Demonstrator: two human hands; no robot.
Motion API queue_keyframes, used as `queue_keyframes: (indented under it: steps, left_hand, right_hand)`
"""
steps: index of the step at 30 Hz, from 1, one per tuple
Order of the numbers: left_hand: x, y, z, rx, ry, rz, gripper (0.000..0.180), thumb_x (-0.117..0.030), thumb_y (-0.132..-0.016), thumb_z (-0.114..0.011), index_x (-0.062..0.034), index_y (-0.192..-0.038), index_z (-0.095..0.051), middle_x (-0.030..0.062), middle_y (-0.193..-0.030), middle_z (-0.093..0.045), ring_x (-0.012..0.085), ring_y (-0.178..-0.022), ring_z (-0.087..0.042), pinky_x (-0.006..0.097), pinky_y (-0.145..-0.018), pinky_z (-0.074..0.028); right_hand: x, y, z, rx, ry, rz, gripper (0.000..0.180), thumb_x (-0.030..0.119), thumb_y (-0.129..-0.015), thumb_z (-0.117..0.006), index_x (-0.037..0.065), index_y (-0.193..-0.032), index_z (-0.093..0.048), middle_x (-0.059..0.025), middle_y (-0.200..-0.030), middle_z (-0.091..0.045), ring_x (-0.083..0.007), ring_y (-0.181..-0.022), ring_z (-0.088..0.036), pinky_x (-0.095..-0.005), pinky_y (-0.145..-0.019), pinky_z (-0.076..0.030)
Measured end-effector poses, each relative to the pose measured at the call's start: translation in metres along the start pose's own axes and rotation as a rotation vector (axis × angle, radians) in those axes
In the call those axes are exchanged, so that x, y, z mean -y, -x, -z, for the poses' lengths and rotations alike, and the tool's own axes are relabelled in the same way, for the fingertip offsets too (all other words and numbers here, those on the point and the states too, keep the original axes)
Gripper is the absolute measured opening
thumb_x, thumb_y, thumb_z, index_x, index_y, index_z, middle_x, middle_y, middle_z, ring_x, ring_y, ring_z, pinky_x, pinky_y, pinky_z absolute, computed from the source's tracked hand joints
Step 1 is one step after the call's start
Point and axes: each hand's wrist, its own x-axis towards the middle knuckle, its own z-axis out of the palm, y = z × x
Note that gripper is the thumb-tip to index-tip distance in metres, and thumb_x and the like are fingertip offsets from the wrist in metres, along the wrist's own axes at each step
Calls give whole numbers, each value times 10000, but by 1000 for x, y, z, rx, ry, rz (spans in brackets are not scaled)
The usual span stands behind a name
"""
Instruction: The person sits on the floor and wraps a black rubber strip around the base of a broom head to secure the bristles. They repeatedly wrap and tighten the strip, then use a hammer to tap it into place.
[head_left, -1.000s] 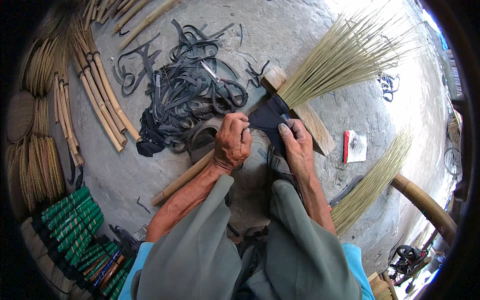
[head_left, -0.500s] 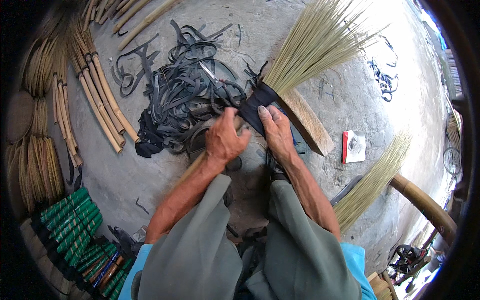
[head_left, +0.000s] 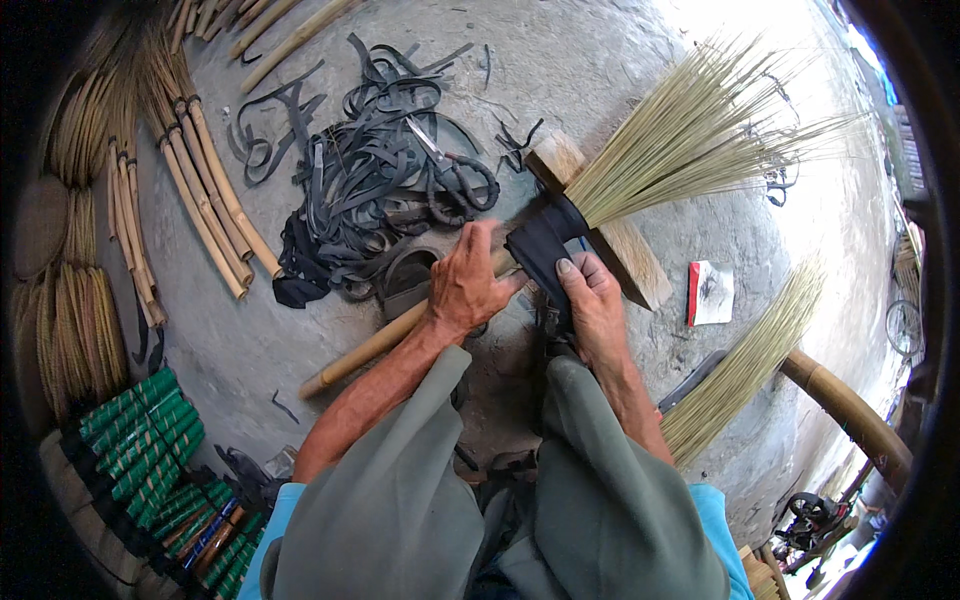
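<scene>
A broom lies slantwise before me, its pale straw bristles (head_left: 700, 135) fanned toward the upper right and its bamboo handle (head_left: 365, 352) running down to the left. Black strip material (head_left: 545, 245) wraps the neck between them. My left hand (head_left: 468, 285) curls over the handle just below the wrap; its fingertips are slightly blurred. With thumb and fingers closed, my right hand (head_left: 597, 305) pinches a flat black strip that comes off the neck. Under the broom head rests a wooden block (head_left: 630, 262). Black-handled scissors (head_left: 445, 165) lie to the left of the wrap.
A tangled heap of black strips (head_left: 360, 185) lies beyond my left hand. Bamboo-handled bundles (head_left: 215, 200) and green-striped sticks (head_left: 150, 440) line the left. To the right are a red-and-white packet (head_left: 711, 293), a straw bundle (head_left: 750, 355) and a thick bamboo pole (head_left: 850, 410).
The broom has shifted right and a little nearer, its bristles swinging further right. My right hand has moved right and down with the strip. More of the handle and block now shows.
</scene>
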Motion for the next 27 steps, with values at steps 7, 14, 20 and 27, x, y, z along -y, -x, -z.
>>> queue_keyframes:
  steps: [7,14,20,27]
  left_hand:
    - [17,2,1,-218,133,-476,391,-67,-862,-846,-104,-1223,-700,138,-1220,-655,376,-1102,-705,474,-878,-618]
    - [14,4,-1,-232,176,-362,196,-73,-880,-767,-41,-1054,-685,165,-1089,-711,407,-970,-731,485,-828,-620]
    - [19,-12,14,321,505,202,357,-269,-906,-752,-8,-1129,-654,275,-966,-761,518,-939,-756,585,-837,-604]
    - [1,5,-13,205,-120,64,412,-263,-858,-802,-32,-1181,-693,322,-930,-753,560,-934,-729,633,-830,-568]
  right_hand:
    - [-12,-1,2,29,45,50,232,246,-1138,-670,62,-999,-652,54,-880,-564,-53,-819,-477,-267,-720,-425]
    - [-19,-22,5,-47,334,197,290,253,-1126,-678,1,-992,-627,-3,-859,-551,-124,-834,-486,-337,-749,-461]
    - [-7,-13,4,-61,596,243,409,293,-1129,-687,14,-880,-522,-50,-784,-460,-139,-764,-417,-360,-678,-422]
    - [21,4,-15,-109,719,211,403,353,-1123,-690,16,-915,-610,-180,-768,-599,-282,-685,-523,-435,-670,-492]
